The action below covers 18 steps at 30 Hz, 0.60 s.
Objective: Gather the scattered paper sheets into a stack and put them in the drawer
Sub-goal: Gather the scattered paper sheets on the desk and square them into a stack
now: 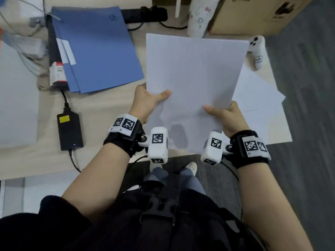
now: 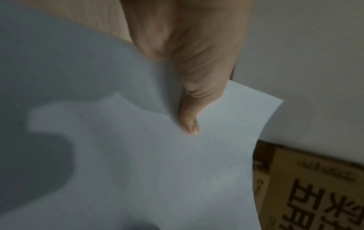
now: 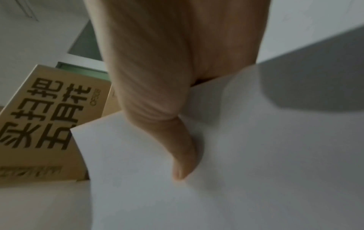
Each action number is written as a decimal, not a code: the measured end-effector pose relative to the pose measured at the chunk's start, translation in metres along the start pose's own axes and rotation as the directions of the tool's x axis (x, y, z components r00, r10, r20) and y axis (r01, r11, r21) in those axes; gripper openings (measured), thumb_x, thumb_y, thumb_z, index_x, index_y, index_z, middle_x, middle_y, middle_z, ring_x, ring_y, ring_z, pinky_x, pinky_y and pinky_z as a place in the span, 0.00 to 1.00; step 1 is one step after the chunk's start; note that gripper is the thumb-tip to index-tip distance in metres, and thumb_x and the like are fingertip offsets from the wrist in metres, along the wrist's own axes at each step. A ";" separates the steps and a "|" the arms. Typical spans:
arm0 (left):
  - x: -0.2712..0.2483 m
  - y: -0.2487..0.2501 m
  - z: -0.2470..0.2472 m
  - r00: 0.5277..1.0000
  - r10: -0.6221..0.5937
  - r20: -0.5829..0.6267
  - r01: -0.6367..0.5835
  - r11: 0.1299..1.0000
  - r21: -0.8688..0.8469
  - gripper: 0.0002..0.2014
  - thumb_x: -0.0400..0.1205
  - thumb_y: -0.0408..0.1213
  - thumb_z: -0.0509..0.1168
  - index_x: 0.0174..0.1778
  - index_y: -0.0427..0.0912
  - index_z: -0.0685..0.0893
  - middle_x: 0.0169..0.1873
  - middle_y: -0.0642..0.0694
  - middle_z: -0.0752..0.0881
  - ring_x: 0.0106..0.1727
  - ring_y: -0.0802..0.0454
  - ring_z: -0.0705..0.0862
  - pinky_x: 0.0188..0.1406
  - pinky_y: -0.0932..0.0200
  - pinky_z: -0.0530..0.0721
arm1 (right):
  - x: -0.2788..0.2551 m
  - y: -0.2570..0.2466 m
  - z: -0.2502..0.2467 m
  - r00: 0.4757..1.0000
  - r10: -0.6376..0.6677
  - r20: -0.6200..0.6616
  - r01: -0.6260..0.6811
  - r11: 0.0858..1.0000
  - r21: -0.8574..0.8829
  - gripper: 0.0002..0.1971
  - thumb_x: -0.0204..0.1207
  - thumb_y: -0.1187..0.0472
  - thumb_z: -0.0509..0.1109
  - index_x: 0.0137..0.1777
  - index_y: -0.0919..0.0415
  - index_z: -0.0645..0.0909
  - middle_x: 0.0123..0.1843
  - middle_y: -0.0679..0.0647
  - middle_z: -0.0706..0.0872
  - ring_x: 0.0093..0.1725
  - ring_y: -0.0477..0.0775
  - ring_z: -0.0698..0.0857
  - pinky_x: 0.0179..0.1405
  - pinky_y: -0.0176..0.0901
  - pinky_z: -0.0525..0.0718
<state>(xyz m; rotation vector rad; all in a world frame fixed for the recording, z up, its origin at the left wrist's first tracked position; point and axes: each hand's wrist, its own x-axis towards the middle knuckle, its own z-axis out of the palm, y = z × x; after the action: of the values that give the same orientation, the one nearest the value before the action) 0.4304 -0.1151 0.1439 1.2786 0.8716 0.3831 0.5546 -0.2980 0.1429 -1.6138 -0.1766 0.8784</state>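
Two hands hold your paper sheets above the near edge of the surface. Your left hand pinches the lower left edge, thumb on top; your right hand pinches the lower right likewise. More loose sheets lie on the surface, right of the held ones. A blue folder lies to the left.

held paper sheets: plain white, grey shadow patches near the lower edge
folder, upper left of the frame: blue, white label strip
power adapter, left: black, yellow sticker
desk: pale wood
cardboard box, top right: tan, black print
controller, right: white
wrist bands: black, with white blocks bearing black-and-white square codes
floor, right: dark grey
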 end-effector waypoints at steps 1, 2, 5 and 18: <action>0.002 -0.007 0.011 1.000 -0.017 0.017 0.017 1.000 0.007 0.13 0.73 0.27 0.74 0.53 0.37 0.84 0.48 0.44 0.88 0.47 0.51 0.88 0.56 0.54 0.86 | 0.001 0.005 -0.010 0.999 0.014 -0.052 -0.014 1.000 -0.005 0.05 0.70 0.74 0.74 0.41 0.65 0.84 0.33 0.50 0.91 0.34 0.52 0.89 0.39 0.45 0.88; 0.003 -0.012 0.021 0.999 -0.028 0.042 0.028 0.999 0.015 0.16 0.73 0.28 0.74 0.57 0.36 0.82 0.52 0.42 0.88 0.51 0.49 0.87 0.58 0.54 0.85 | 0.001 0.010 -0.021 0.995 0.027 -0.097 -0.028 1.000 -0.007 0.05 0.70 0.73 0.75 0.40 0.65 0.84 0.32 0.50 0.90 0.34 0.53 0.89 0.41 0.48 0.88; 0.011 -0.030 0.053 0.993 -0.061 0.099 0.051 0.994 0.098 0.17 0.77 0.35 0.71 0.62 0.39 0.78 0.59 0.43 0.86 0.58 0.48 0.85 0.60 0.55 0.83 | 0.002 0.024 -0.055 0.979 0.065 -0.191 -0.065 0.998 0.006 0.05 0.68 0.73 0.75 0.39 0.65 0.84 0.32 0.50 0.90 0.33 0.53 0.87 0.45 0.52 0.87; 0.007 -0.110 0.123 0.904 -0.194 -0.380 0.326 0.890 0.320 0.24 0.78 0.21 0.58 0.72 0.33 0.71 0.68 0.38 0.79 0.66 0.45 0.80 0.67 0.57 0.77 | 0.021 0.041 -0.161 0.953 0.205 -0.221 -0.212 0.977 -0.008 0.07 0.70 0.74 0.74 0.44 0.63 0.85 0.40 0.53 0.89 0.38 0.53 0.87 0.43 0.48 0.87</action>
<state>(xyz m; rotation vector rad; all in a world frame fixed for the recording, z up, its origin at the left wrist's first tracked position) 0.5034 -0.2229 0.0426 1.4421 1.4535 0.2236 0.6548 -0.4227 0.0939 -1.7680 0.1390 0.8521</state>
